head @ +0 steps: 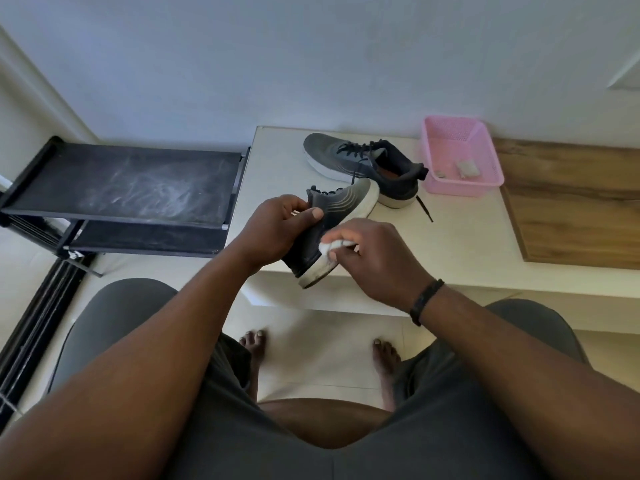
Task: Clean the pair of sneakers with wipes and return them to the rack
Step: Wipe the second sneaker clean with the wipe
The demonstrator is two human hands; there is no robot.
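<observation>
My left hand (277, 226) grips a grey sneaker (341, 211) with a white sole by its upper, holding it tilted above the white table's front edge. My right hand (377, 258) pinches a crumpled white wipe (332, 247) against the sneaker's side near the heel. The second grey sneaker (363, 166) lies on the white table (460, 237) behind, its black laces trailing loose. A black shoe rack (124, 188) with a dusty top shelf stands to the left of the table.
A pink plastic basket (460, 157) sits at the table's back right with small pale items inside. A wooden panel (571, 202) adjoins the table on the right. My knees and bare feet are below, on pale floor tiles.
</observation>
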